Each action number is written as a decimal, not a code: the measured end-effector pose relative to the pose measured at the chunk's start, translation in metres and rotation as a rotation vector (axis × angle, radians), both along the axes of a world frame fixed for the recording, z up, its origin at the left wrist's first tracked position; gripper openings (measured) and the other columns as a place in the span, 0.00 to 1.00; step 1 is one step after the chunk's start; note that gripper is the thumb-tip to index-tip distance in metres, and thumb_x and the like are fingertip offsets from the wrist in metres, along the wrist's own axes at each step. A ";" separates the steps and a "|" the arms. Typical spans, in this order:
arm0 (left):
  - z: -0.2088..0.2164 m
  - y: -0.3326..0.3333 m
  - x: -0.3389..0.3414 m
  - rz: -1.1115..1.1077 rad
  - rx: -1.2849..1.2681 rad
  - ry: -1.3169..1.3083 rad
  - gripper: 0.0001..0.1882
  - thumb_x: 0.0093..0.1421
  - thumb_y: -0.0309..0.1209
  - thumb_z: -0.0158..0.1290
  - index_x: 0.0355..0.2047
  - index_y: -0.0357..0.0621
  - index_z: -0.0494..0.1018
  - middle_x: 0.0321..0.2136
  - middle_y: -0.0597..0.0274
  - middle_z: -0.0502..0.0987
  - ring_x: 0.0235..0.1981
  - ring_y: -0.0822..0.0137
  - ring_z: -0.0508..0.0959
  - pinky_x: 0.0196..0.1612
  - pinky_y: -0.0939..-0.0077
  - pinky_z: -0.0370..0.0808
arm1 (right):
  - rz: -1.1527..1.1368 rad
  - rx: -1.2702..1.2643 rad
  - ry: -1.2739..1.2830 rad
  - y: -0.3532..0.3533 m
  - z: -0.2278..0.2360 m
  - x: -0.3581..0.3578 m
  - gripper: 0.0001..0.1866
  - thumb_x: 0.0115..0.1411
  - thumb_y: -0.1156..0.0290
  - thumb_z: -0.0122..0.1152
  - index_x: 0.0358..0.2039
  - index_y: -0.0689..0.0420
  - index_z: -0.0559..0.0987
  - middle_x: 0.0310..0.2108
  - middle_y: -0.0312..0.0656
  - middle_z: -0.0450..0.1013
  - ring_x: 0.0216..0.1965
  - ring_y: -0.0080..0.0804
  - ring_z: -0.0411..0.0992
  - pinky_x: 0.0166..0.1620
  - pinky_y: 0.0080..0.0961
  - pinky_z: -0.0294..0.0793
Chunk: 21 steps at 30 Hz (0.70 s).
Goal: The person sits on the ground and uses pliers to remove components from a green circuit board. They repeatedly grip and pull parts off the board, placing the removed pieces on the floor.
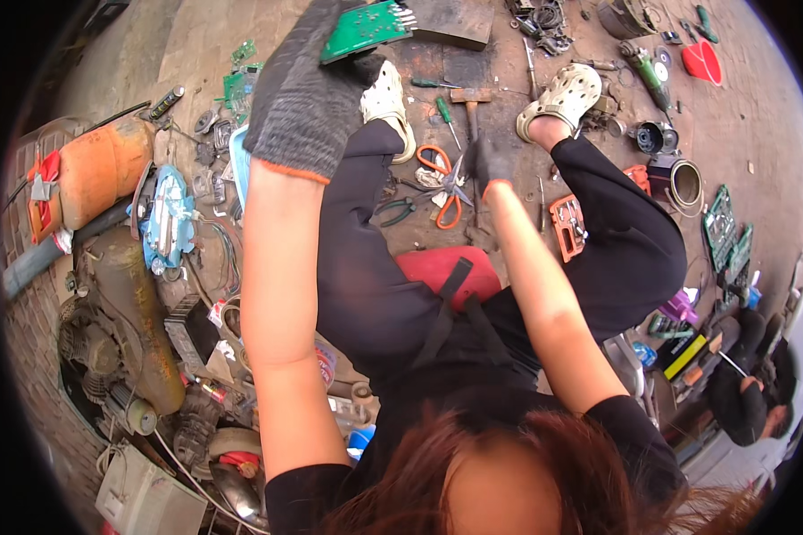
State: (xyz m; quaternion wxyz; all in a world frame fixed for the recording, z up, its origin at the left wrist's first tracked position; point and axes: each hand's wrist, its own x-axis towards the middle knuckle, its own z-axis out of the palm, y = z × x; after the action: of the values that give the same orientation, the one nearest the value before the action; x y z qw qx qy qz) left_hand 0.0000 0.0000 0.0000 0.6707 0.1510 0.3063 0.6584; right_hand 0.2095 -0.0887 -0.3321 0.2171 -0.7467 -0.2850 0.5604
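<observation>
My left hand (pixel 299 98), in a dark grey knit glove with an orange cuff, is raised at the top and closed on a green circuit board (pixel 361 32). The board is tilted, with pale parts along its right end. Lower and to the right, my right hand (pixel 487 162), also gloved, is wrapped round the handle of a hammer (pixel 471 95), its head pointing away from me. Just left of that hand lie orange-handled scissors (pixel 443 189), with blades spread. Beyond them are a green screwdriver (pixel 446 114) and a second screwdriver (pixel 430 83). Green-handled pliers (pixel 397 210) lie nearer my left leg.
A dark metal block (pixel 455 21) sits past my feet. An orange socket case (pixel 568 227) lies by my right leg. Farther right are an angle grinder (pixel 647 76) and a red bowl (pixel 702 62). An orange gas cylinder (pixel 107 174) lies left; another person (pixel 751 392) is at right.
</observation>
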 end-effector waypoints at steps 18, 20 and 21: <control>-0.003 -0.004 -0.013 0.229 -0.229 0.547 0.20 0.61 0.34 0.52 0.50 0.41 0.64 0.39 0.57 0.73 0.38 0.66 0.76 0.38 0.74 0.77 | 0.256 -0.597 -0.197 -0.080 -0.054 -0.107 0.27 0.49 0.50 0.59 0.41 0.59 0.78 0.41 0.54 0.75 0.46 0.49 0.73 0.46 0.39 0.72; -0.003 -0.002 -0.020 0.182 -0.211 0.431 0.18 0.61 0.34 0.53 0.49 0.42 0.65 0.38 0.56 0.74 0.38 0.65 0.76 0.40 0.73 0.77 | 0.194 -0.535 -0.250 -0.091 -0.057 -0.113 0.26 0.51 0.51 0.57 0.42 0.60 0.77 0.41 0.55 0.74 0.46 0.52 0.72 0.47 0.40 0.71; -0.003 0.001 -0.019 0.252 -0.252 0.381 0.18 0.60 0.35 0.54 0.48 0.41 0.68 0.37 0.56 0.74 0.37 0.65 0.76 0.41 0.71 0.77 | 0.114 -0.437 -0.258 -0.092 -0.055 -0.113 0.24 0.51 0.52 0.57 0.39 0.60 0.77 0.40 0.55 0.74 0.45 0.52 0.72 0.46 0.41 0.71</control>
State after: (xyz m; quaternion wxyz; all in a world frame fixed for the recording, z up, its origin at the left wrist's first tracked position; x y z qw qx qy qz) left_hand -0.0186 0.0008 -0.0034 0.5273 0.1480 0.5231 0.6530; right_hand 0.0968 -0.1806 -0.3874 -0.0195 -0.8239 -0.2244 0.5200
